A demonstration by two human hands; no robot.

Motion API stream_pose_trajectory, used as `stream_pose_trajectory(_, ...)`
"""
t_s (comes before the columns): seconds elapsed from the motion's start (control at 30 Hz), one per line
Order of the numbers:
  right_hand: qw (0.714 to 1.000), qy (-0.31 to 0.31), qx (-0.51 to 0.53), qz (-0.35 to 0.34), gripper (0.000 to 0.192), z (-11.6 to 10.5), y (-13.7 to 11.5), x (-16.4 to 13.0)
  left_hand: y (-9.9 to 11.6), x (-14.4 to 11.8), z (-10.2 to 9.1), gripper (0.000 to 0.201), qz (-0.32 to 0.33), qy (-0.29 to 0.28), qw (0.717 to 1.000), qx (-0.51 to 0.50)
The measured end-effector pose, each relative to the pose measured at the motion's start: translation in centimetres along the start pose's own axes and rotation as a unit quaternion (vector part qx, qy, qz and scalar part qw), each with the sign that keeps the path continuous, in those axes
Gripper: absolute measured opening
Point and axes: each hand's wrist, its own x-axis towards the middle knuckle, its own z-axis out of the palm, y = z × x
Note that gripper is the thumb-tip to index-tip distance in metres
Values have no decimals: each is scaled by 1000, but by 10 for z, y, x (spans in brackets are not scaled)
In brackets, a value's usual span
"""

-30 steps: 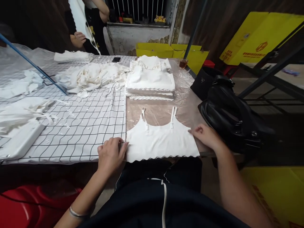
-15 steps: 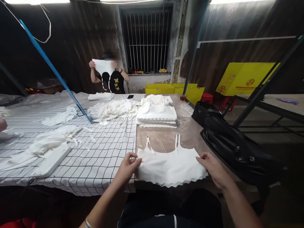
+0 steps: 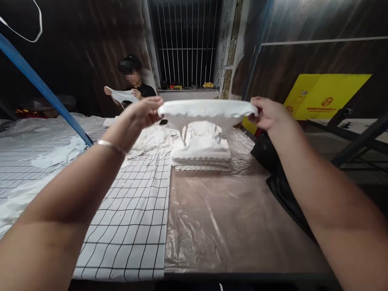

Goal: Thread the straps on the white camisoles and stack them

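Stretched between my two hands is a white camisole top (image 3: 209, 108), raised in the air with its straps hanging down. My left hand (image 3: 145, 111) grips its left end, and my right hand (image 3: 266, 111) grips the right end; both hands are closed on the cloth. Just behind and below it stands a stack of similar white tops (image 3: 201, 155) with wavy hems. The hanging straps overlap the stack in view; whether they touch it I cannot tell.
Loose white garments (image 3: 154, 141) lie on the checked cloth (image 3: 133, 218) to the left. Clear plastic sheeting (image 3: 212, 218) covers the brown surface in front. A black bag (image 3: 285, 194) is at the right edge. Across the table a person (image 3: 145, 89) holds white cloth. A blue pole (image 3: 45, 85) slants at left.
Both my hands have lifted the camisole top off the near tabletop and carried it up and forward over the stack. The person opposite has lowered their cloth.
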Motion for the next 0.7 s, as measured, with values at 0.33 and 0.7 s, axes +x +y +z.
stream_pose_trajectory(0.33, 969, -21, -135, 205, 20, -11, 126, 36, -131, 55, -7, 23, -172, 85, 971, 143)
stream_pose_trajectory(0.7, 963, -28, -216, 159, 29, -34, 164, 27, -165, 43, -37, 24, -149, 76, 971, 172)
